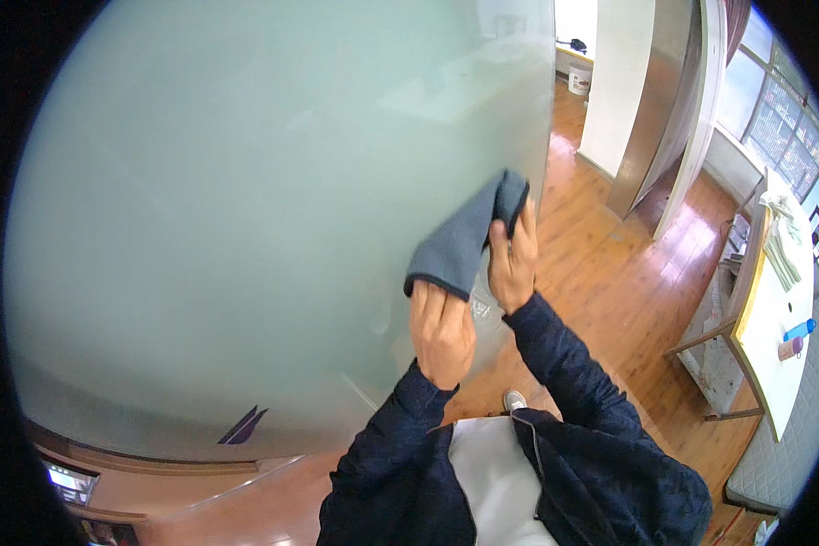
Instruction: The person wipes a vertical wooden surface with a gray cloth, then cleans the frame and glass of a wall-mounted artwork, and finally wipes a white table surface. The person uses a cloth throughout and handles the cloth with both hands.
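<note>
A grey cloth with a dark trim lies up against a large frosted glass panel. The fingers of my left hand reach in under the cloth's lower edge, so their tips are hidden. Higher and to the right, my right hand grips the folded upper corner, thumb on the near side. Both hands are close to the panel's right edge. A dark purple mark shows low on the glass.
A white table at right bears folded cloths, a blue bottle and a pink bottle. A mattress lies beside it. Beyond the panel, wooden floor leads to a doorway and a white bucket.
</note>
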Demonstrator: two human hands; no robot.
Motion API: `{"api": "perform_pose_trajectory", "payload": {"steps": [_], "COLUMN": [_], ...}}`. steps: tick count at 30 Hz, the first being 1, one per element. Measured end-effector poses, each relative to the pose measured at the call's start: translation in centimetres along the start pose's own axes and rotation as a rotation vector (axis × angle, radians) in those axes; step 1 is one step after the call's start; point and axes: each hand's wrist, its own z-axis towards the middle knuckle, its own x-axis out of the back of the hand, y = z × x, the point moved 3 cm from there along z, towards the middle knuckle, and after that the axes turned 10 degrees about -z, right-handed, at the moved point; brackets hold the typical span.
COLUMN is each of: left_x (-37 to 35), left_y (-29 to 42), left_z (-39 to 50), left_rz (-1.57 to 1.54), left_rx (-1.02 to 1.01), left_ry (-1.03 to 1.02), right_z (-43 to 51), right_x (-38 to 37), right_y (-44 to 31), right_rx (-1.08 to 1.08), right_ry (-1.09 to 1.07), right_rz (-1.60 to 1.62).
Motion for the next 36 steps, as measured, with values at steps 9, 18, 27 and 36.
{"api": "perform_pose_trajectory", "payload": {"steps": [9,18,27,36], "left_x": [-6.1,-9.1,1.4,18.1], "left_y": [0.4,2.2,2.7,2.3], "left_z": [0.9,8.8,6.8,0.6], "left_rz": [0.153,0.040,0.063,0.448], "left_rx": [-0.019,-0.037,-0.020,0.165], "left_ry": [-0.093,0.069,0.334,0.611], "right_z": [1.0,13.3,14.1,7.2], "right_x": [2.7,4.6,-0.4,-8.5], "right_y": [4.3,4.0,-11.9,-27.4], "right_rx": [0.252,0.375,0.794,1.112], "right_ry": [-0.006,0.058,0.068,0.127], "right_rz": [-0.039,-0.114,0.054,0.015]}}
